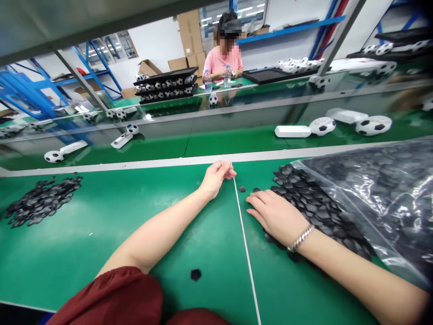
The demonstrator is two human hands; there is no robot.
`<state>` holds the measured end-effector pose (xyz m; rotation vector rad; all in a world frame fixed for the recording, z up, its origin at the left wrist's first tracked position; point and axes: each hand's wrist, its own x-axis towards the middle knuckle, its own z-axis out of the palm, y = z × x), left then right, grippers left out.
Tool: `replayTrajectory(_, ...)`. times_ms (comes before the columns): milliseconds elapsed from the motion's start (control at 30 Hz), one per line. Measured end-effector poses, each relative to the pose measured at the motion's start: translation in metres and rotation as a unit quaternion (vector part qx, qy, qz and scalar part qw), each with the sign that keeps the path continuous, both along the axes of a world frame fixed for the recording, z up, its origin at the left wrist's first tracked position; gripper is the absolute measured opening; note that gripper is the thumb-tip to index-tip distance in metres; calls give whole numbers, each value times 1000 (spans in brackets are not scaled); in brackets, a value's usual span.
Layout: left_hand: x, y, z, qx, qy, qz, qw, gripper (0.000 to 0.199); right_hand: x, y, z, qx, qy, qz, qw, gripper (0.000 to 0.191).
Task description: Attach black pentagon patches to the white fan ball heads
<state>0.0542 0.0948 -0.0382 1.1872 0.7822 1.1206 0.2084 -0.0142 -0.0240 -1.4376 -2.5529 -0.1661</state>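
My left hand (216,178) is closed in a pinch near the far edge of the green table, over the upper end of a thin white line (246,243) that runs toward me. What its fingertips hold, if anything, is too small to make out. My right hand (275,214) lies palm down, fingers loosely stretched, at the left edge of a heap of black pentagon pieces (314,198). Its palm hides part of the heap. A loose black piece (242,188) lies between the two hands. Another single black pentagon (195,274) rests nearer to me.
A clear plastic bag (382,189) of black pieces covers the right side. Another black heap (43,201) lies at left. Beyond the pale ledge (169,161), a green belt (203,143) carries white handles with soccer balls (322,126). A person (223,61) sits opposite, near stacked trays (165,85).
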Motion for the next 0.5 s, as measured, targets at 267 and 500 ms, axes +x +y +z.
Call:
replayTrajectory(267,5,11,2,-48,-27,22,998,23,-4,-9,14,14,103,87,991,25)
replayTrajectory(500,8,13,-6,-41,-33,6,999,26,-75,-74,7,-9,109,295,949,36)
